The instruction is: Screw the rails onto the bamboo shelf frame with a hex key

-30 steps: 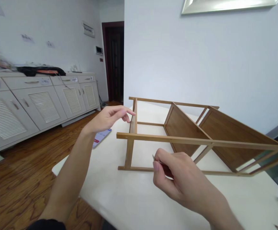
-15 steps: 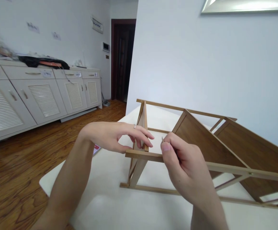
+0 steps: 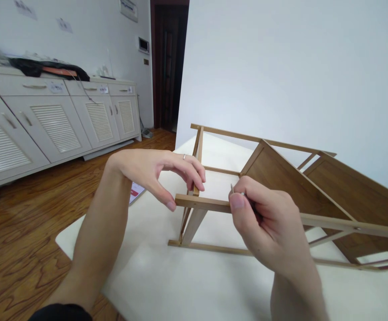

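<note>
A wooden folding shelf frame (image 3: 214, 204) lies on its side, with brown shelf panels (image 3: 279, 171) slanting between its rails. My left hand (image 3: 160, 171) bends round the near left corner of this frame. Its thumb presses by the rail's end while the curled fingers touch the crosspiece (image 3: 196, 192). Above the same rail, my right hand (image 3: 267, 218) is closed, pinching a small screw (image 3: 232, 188) between thumb and forefinger, its thin pointed end sticking up. Most of the screw is hidden by the fingers.
The frame lies on a white table (image 3: 140, 272) with a rounded corner at left. A printed sheet (image 3: 136, 191) lies behind my left wrist. White cabinets (image 3: 46, 120) line the left wall above a wooden floor (image 3: 20, 236); a dark door (image 3: 169, 67) stands at the back.
My left hand has drawn its fingers in and moved its thumb down to the rail's end. The right hand keeps its pinch and has shifted slightly right. The view has tilted down a little.
</note>
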### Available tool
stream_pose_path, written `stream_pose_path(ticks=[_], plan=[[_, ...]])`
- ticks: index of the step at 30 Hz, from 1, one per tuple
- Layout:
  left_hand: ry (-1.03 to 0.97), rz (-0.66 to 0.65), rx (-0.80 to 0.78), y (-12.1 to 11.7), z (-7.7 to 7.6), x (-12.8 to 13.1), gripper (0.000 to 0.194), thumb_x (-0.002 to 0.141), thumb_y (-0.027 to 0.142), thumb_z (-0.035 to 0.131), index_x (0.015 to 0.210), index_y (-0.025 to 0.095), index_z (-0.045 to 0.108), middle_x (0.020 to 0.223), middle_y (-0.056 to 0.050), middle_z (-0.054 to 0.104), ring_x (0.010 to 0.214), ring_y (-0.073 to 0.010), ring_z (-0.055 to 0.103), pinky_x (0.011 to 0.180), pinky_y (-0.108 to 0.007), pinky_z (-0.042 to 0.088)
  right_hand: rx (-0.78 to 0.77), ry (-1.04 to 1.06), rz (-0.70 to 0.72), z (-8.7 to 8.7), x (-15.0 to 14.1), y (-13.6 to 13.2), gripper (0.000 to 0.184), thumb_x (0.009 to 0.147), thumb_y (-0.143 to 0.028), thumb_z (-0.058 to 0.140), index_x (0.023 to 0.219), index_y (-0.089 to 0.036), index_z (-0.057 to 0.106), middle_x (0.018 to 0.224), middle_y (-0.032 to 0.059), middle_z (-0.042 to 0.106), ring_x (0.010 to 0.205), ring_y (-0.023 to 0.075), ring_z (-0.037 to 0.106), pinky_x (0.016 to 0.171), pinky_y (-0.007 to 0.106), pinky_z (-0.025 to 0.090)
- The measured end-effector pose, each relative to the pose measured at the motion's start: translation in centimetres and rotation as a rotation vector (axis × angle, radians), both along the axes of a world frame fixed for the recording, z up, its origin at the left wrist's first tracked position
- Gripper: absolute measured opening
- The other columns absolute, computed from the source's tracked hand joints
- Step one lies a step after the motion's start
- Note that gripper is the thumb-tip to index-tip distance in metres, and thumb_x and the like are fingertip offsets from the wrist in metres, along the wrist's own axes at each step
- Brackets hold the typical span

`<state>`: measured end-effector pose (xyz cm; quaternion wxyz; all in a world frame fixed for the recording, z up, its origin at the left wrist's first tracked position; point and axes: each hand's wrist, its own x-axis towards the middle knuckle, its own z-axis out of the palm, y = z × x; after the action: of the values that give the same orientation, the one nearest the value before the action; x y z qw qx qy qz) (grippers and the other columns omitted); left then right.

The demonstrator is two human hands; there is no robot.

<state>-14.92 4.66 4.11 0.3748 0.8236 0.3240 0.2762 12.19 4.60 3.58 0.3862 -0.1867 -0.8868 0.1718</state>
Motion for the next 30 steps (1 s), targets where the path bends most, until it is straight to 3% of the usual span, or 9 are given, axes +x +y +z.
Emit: stream_pose_path(ticks=[7,11,16,19,22,25,30], plan=[[-0.011,0.027,0.022,-0.2,0.1,0.1,0.046,0.058,0.020,0.095,0.101,0.030,0.085,0.117,-0.011,0.075,0.103,-0.0330,0.075,0.096,-0.044,0.062,0.013,0.005,0.018,-0.1,0.1,0.1,0.027,0.093,-0.016,0.048,0.068,-0.024,0.040,0.053,-0.0091,0.034,0.042,0.0055,0.029,0.043,0.021,0.026],[0.039,-0.033,0.036,-0.3,0.0,-0.1,0.050,0.068,0.018,0.086,0.116,0.031,0.081,0.128,-0.011,0.071,0.116,-0.0328,0.071,0.104,-0.045,0.058,0.031,0.014,0.031,-0.2,0.0,0.2,0.027,0.094,-0.016,0.047,0.069,-0.024,0.040,0.054,-0.0092,0.035,0.043,0.0050,0.030,0.042,0.019,0.026],[0.103,-0.078,0.065,-0.3,-0.2,-0.2,0.054,0.079,0.011,0.072,0.129,0.032,0.075,0.141,-0.009,0.065,0.114,-0.0273,0.071,0.103,-0.039,0.058,0.046,0.016,0.025,-0.1,-0.1,0.1,0.028,0.094,-0.016,0.047,0.068,-0.023,0.040,0.054,-0.0091,0.036,0.043,0.0050,0.031,0.043,0.019,0.027],[0.108,-0.014,0.143,0.2,-0.6,0.3,0.052,0.086,0.008,0.058,0.130,0.030,0.074,0.142,-0.008,0.065,0.116,-0.0239,0.070,0.099,-0.034,0.059,0.054,0.017,0.018,-0.2,-0.1,0.1,0.028,0.094,-0.015,0.046,0.068,-0.023,0.040,0.054,-0.0094,0.035,0.043,0.0048,0.030,0.043,0.019,0.027],[0.113,0.158,0.263,1.2,-1.5,1.1,0.053,0.084,0.004,0.051,0.126,0.026,0.074,0.142,-0.009,0.064,0.111,-0.0212,0.071,0.097,-0.033,0.058,0.070,0.018,0.024,-0.3,-0.1,0.2,0.028,0.094,-0.013,0.046,0.069,-0.023,0.040,0.055,-0.0098,0.035,0.044,0.0044,0.030,0.044,0.019,0.027],[0.162,0.253,0.324,2.0,-2.2,1.5,0.051,0.078,0.005,0.062,0.125,0.024,0.070,0.142,-0.009,0.061,0.115,-0.0224,0.067,0.100,-0.035,0.056,0.072,0.023,0.034,-0.4,-0.1,0.3,0.028,0.095,-0.013,0.047,0.070,-0.023,0.039,0.055,-0.0102,0.034,0.045,0.0039,0.029,0.044,0.018,0.027],[0.192,0.228,0.286,2.1,-2.0,1.6,0.041,0.079,0.014,0.076,0.117,0.025,0.065,0.135,-0.007,0.057,0.115,-0.0205,0.062,0.105,-0.037,0.053,0.061,0.029,0.054,-0.3,0.0,0.2,0.027,0.094,-0.012,0.047,0.071,-0.023,0.039,0.056,-0.0105,0.034,0.045,0.0038,0.029,0.043,0.017,0.026]])
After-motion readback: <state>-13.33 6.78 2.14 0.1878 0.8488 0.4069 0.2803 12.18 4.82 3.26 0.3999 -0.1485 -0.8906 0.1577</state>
